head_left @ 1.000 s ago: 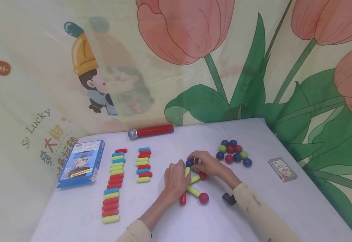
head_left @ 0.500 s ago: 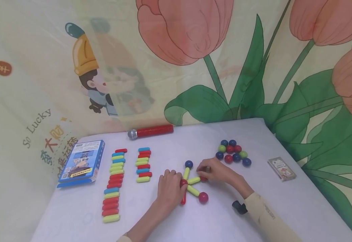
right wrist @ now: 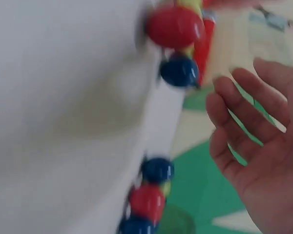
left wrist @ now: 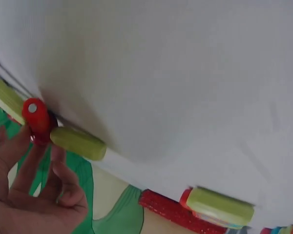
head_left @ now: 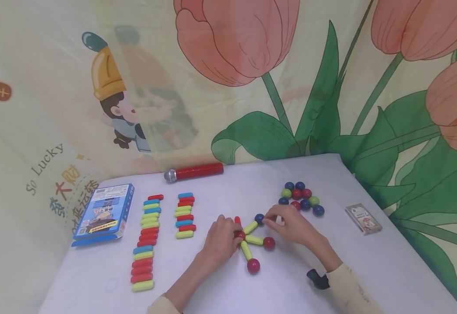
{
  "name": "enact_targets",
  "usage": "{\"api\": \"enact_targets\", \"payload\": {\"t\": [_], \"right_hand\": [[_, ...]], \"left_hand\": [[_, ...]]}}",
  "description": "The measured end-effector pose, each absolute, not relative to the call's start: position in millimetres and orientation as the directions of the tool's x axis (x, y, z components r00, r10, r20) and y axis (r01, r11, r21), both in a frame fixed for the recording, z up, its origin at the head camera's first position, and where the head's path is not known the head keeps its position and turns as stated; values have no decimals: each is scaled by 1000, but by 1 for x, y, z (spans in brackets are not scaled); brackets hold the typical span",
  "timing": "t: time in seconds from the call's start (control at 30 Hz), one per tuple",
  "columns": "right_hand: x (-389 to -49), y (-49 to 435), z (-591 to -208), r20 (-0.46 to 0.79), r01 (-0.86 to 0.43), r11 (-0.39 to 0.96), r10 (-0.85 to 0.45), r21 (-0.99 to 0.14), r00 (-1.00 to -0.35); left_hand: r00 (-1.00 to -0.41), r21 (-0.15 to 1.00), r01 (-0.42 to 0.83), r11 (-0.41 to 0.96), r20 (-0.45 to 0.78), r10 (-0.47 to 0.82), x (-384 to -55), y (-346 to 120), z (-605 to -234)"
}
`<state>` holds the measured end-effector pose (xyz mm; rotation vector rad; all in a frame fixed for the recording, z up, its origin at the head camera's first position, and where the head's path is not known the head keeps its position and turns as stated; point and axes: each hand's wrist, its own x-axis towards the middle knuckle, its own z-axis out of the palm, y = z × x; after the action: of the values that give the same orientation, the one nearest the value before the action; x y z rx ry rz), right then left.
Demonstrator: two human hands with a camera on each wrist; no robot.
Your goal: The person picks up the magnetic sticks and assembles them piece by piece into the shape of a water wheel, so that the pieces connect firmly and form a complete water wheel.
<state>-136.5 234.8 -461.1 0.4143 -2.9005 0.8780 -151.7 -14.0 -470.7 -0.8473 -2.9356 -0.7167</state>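
In the head view, a star of magnetic sticks and balls lies on the table, its red centre ball (head_left: 240, 236) pinched by my left hand (head_left: 221, 237). Yellow-green sticks (head_left: 250, 227) run out from it to a blue ball (head_left: 259, 218), a red ball (head_left: 269, 243) on the right and another red ball (head_left: 253, 266) at the front. A red stick (head_left: 237, 220) points away at the back. The left wrist view shows a red stick's end (left wrist: 36, 114) by my fingers. My right hand (right wrist: 263, 131), fingers loosely bent and holding nothing, is beside the blue ball (right wrist: 179, 70).
Two columns of coloured sticks (head_left: 141, 269) lie at left, beside a blue box (head_left: 104, 213). A red microphone (head_left: 198, 171) rests at the back. Several loose balls (head_left: 296, 194) and a small card box (head_left: 363, 218) are at right.
The star has turned clockwise, carrying the blue ball right and the front red ball toward me. My right hand went from the blue ball to a red ball, and is now beside the blue ball.
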Motion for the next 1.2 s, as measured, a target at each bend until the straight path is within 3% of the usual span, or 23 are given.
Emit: {"api": "enact_targets", "payload": {"t": [0.1,0.23,0.5,0.67,0.93,1.1,1.2], "right_hand": [[-133,255,-459,263,-245,842,-128,-480,-956],[-130,286,-462,280,-120,915,-8,-385,-960],[-130,312,-472,271,-110,965,-43,-239,-962],[-139,313,-478,287,-134,977,-81,-168,-955],[-143,311,-482,236,-95,979,-51,-180,-970],[-131,297,-472,160,-48,978,-15,-202,-987],[-126,277,-464,93,-87,951,-62,-296,-994]], "left_hand": [[-830,459,517,722,63,554,-160,-16,-465],[-775,459,561,689,-4,633,-169,-18,-457],[-674,422,645,637,-78,734,-175,-18,-447],[-710,421,617,665,-65,701,-173,-3,-447],[-807,216,589,779,92,584,-164,39,-467],[-847,256,529,809,113,519,-161,43,-473],[-857,283,513,810,112,503,-160,42,-474]]}}
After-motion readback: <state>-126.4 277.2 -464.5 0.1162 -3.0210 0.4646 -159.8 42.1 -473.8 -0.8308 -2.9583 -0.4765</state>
